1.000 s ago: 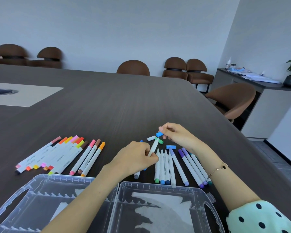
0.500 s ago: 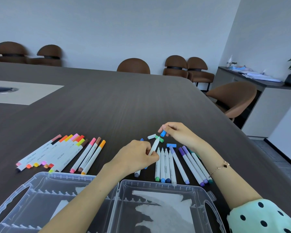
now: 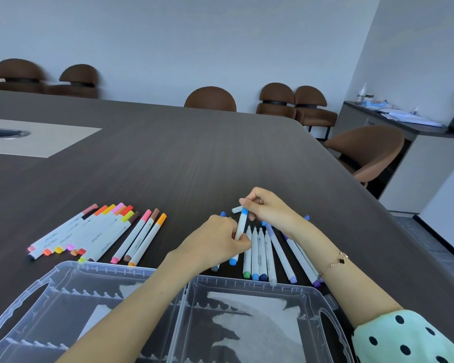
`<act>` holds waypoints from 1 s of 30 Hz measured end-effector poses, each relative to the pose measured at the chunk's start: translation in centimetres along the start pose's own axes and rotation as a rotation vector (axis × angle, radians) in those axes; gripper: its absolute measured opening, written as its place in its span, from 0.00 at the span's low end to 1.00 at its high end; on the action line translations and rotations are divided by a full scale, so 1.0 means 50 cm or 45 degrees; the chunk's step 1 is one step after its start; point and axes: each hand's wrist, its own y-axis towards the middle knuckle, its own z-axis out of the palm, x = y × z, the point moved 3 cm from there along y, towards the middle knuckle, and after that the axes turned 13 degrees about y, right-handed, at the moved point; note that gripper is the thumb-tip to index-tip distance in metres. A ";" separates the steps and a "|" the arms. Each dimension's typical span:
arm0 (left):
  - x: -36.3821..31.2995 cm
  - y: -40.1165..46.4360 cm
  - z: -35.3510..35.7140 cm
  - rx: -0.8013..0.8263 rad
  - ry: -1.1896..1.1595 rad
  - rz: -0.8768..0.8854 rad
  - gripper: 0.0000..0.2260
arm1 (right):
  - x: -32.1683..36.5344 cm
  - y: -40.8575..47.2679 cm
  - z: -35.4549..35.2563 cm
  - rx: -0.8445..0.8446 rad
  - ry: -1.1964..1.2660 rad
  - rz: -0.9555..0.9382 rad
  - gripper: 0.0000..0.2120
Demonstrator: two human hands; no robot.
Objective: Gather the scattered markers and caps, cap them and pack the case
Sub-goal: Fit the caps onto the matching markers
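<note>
My left hand grips a white marker by its lower barrel, tilted up to the right. My right hand pinches a blue cap that sits on the marker's upper tip. Under both hands lies a row of blue, green and purple markers, some with bare tips. A loose white cap lies just beyond the hands. Capped warm-coloured markers lie in a bunch at the left. The clear plastic case stands open at the near table edge, no markers visible in it.
The dark wooden table stretches far ahead, with a light inlay panel at the left. Brown chairs stand around its far and right edges. A sideboard with papers and a plant is at the right wall.
My right hand has brought the blue cap down onto the tip of the marker that my left hand holds. The marker has tilted up slightly.
</note>
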 end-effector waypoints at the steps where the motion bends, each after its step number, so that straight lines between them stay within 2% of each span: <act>1: -0.002 0.001 0.001 -0.003 -0.008 -0.006 0.16 | 0.004 -0.001 0.001 -0.014 -0.011 -0.017 0.08; 9: 0.002 0.006 0.003 0.012 0.026 -0.044 0.16 | 0.008 -0.006 0.009 -0.080 -0.050 -0.070 0.08; 12: 0.009 0.009 0.000 -0.021 0.188 -0.097 0.17 | -0.001 0.004 0.003 -0.111 -0.195 -0.131 0.08; 16: 0.010 -0.001 0.003 0.014 0.533 -0.175 0.17 | -0.028 0.014 -0.044 -0.339 -0.352 -0.135 0.08; 19: 0.008 -0.003 0.000 -0.033 0.624 -0.191 0.19 | -0.053 0.021 -0.077 -0.449 -0.496 -0.117 0.09; 24: -0.017 -0.007 0.008 -0.067 0.446 -0.090 0.18 | -0.058 0.025 -0.045 -0.239 -0.561 -0.168 0.08; 27: -0.017 -0.006 0.020 -0.033 0.490 -0.056 0.16 | -0.059 0.025 -0.029 -0.193 -0.752 -0.135 0.11; 30: -0.012 -0.003 0.022 -0.015 0.577 -0.065 0.14 | -0.060 0.024 -0.028 -0.207 -0.776 -0.118 0.09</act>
